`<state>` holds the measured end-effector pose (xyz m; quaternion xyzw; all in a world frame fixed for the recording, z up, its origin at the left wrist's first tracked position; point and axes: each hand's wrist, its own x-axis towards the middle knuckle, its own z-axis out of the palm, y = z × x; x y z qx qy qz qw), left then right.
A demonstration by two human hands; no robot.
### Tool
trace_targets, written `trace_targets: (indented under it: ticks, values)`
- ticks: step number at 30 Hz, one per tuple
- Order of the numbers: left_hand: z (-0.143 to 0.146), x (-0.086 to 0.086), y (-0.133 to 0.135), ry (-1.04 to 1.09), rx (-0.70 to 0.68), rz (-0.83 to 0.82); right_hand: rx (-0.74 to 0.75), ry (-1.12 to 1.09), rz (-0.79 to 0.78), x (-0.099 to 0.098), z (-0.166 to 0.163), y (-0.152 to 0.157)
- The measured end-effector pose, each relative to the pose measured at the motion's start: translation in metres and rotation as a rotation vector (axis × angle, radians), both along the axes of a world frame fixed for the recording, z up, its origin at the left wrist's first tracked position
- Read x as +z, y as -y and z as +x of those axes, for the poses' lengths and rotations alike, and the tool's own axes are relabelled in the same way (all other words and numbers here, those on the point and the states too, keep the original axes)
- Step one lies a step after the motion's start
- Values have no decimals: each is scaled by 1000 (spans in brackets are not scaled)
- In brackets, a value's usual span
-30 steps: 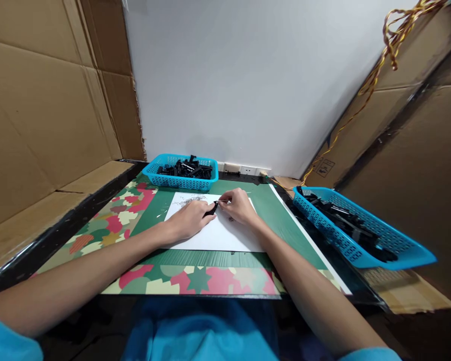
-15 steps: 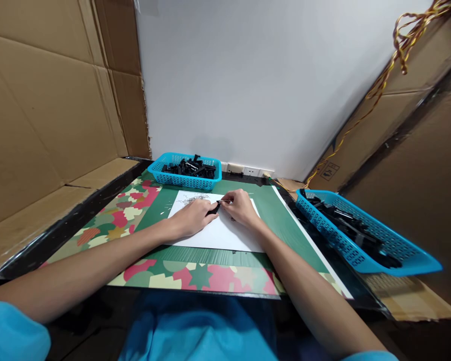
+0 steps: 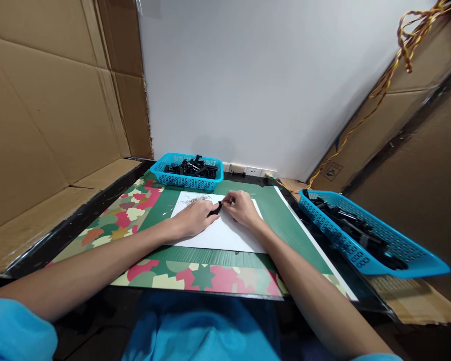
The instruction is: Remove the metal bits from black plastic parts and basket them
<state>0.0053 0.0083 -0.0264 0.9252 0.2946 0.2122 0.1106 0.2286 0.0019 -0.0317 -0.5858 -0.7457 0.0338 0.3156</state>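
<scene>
Both my hands rest on a white sheet of paper (image 3: 225, 235) in the middle of the green mat (image 3: 281, 220). My left hand (image 3: 193, 218) is closed on a small black part (image 3: 215, 209), its end sticking out toward the right. My right hand (image 3: 242, 208) pinches a thin metal pin (image 3: 225, 201) and holds it against the tip of the black part. A small heap of thin metal pins (image 3: 193, 199) lies on the paper's far left corner, just beyond my left hand.
A blue basket (image 3: 188, 173) of black parts stands at the back of the table. A second blue basket (image 3: 368, 233) with black parts sits tilted at the right. Cardboard walls rise left and right. A power strip (image 3: 248, 170) lies along the white back wall.
Hands hold the same pose on the paper. Only the view has shifted slightly, so everything sits a little further right in the picture.
</scene>
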Motion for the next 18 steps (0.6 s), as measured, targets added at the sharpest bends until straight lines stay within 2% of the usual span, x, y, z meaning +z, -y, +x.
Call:
trace_targets:
  ticks: [13, 18]
  values:
    - [-1, 1, 0, -35, 13, 10, 63, 97, -17, 6, 3, 2]
    - [0, 0, 0, -28, 4, 11, 46, 113, -27, 8, 2, 4]
